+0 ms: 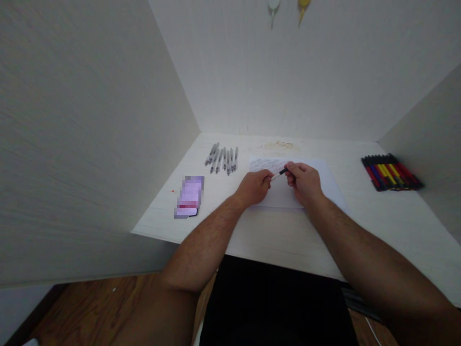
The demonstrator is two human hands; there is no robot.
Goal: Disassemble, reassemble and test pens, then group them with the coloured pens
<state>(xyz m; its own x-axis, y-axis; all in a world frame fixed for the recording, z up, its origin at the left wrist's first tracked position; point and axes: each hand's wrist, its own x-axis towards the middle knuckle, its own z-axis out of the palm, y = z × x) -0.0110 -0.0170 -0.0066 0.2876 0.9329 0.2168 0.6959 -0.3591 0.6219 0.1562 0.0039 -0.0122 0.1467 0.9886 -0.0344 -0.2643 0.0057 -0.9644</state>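
Between my two hands, above the white paper, is a thin pen (278,174) with a pale barrel and a black end. My left hand (256,186) pinches its pale end, fingers curled. At the black end, the fingertips of my right hand (304,181) are closed on it. The paper (279,196) lies flat on the white desk and has rows of grey marks or writing along its upper left part. My hands and wrists cover some of the sheet.
Several clear pens (227,161) lie in a group at the back left of the desk (273,235). A phone with a blurred purple screen (190,194) lies at the left. Several coloured markers (392,173) sit by the right wall. Two hooks hang on the back wall.
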